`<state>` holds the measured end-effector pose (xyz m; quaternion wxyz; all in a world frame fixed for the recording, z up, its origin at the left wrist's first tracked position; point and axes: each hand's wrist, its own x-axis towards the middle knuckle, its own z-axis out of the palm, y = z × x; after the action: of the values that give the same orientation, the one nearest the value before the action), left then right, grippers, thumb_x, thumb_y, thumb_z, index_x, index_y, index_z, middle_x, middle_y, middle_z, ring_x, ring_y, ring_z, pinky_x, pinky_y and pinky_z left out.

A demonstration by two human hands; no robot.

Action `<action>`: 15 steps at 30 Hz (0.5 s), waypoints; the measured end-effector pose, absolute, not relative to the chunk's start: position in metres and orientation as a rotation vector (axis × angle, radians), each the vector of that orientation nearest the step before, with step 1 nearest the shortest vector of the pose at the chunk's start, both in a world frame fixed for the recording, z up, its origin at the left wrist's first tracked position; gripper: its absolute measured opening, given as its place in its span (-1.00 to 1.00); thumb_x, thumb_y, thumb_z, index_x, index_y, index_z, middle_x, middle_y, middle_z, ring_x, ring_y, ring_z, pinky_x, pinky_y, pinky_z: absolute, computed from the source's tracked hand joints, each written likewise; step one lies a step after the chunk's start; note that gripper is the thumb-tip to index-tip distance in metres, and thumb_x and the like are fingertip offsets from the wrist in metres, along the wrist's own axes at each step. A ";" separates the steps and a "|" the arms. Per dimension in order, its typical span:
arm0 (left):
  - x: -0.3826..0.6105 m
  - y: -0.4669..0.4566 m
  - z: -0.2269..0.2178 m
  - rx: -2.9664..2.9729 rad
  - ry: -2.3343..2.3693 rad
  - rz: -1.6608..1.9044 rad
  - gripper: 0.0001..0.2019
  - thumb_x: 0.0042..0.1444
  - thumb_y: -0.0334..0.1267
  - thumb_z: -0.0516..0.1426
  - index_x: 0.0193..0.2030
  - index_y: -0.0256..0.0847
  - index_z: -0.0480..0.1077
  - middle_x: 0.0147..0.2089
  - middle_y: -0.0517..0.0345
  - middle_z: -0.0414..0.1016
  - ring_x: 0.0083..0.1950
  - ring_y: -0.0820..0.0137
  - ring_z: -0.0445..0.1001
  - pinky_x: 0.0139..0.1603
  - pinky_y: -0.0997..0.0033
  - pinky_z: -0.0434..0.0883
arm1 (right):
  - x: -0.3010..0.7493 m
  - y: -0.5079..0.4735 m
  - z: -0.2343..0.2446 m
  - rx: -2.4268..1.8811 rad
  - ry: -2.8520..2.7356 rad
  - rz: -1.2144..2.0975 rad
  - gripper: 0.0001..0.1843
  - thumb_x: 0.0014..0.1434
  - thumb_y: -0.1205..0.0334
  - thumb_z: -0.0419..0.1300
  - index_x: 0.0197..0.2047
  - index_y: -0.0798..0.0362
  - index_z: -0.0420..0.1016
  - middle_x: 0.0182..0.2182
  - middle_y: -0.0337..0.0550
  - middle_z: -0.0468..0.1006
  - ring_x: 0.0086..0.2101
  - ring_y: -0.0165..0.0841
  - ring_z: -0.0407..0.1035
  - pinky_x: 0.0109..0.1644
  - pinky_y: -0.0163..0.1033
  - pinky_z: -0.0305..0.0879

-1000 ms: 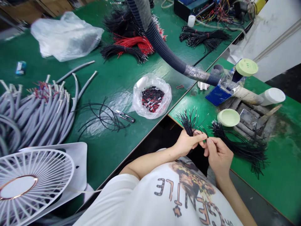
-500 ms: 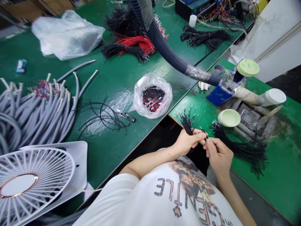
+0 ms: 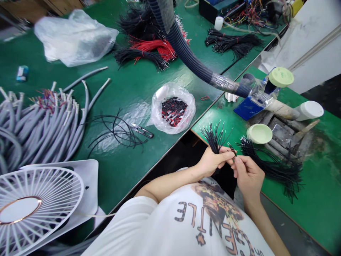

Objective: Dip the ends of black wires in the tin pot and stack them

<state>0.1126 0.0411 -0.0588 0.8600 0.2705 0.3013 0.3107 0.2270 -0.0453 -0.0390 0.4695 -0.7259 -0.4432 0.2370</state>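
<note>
My left hand (image 3: 211, 161) is closed round a bundle of black wires (image 3: 214, 138), whose bare silvery ends fan out above the fist. Close against it, my right hand (image 3: 249, 174) pinches a few black wires (image 3: 232, 149) between thumb and fingers, and the left fingertips meet it there. Both hands are held in front of my body at the edge of the right green table. A larger pile of black wires (image 3: 274, 161) lies on that table just right of my right hand.
A ribbed hose (image 3: 191, 62) arches across the tables to a blue plate (image 3: 247, 106). Small round tubs (image 3: 259, 133) stand around a stained tray. On the left table are a plastic bag of small tubes (image 3: 174, 112), thread snips (image 3: 142, 130), grey cables (image 3: 48, 128) and a white fan (image 3: 53, 192).
The hands and wires are almost where they were, with only a slight shift of the pinched wires. The view has moved a little.
</note>
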 end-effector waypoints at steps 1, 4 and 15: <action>0.112 0.041 -0.058 0.563 0.635 0.652 -0.60 -0.13 -0.02 0.43 -0.34 -0.36 0.56 -0.53 0.17 0.50 -0.67 0.65 0.17 -0.68 0.54 -0.04 | 0.227 -0.046 -0.039 -1.777 -1.069 0.581 -0.76 0.30 0.12 0.21 -0.35 0.08 0.53 -0.59 -0.31 0.43 -0.65 -0.52 0.24 -0.57 -0.38 0.18; 0.113 0.041 -0.057 0.571 0.641 0.656 -0.60 -0.14 -0.01 0.43 -0.40 -0.36 0.54 -0.50 0.14 0.52 -0.66 0.65 0.18 -0.68 0.53 -0.03 | 0.228 -0.047 -0.041 -1.773 -1.051 0.588 -0.76 0.30 0.13 0.21 -0.35 0.08 0.52 -0.59 -0.32 0.41 -0.64 -0.52 0.23 -0.56 -0.38 0.18; 0.115 0.040 -0.058 0.582 0.693 0.699 -0.65 -0.07 -0.04 0.39 -0.41 -0.34 0.54 -0.51 0.16 0.52 -0.68 0.66 0.14 -0.66 0.53 -0.01 | 0.227 -0.046 -0.037 -1.766 -1.139 0.567 -0.78 0.32 0.20 0.20 -0.35 0.07 0.53 -0.57 -0.32 0.47 -0.62 -0.54 0.30 -0.51 -0.42 0.23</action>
<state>0.1147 0.0398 -0.0582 0.8409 0.2755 0.3282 0.3306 0.2268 -0.0464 -0.0374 0.4640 -0.7188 -0.4634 0.2308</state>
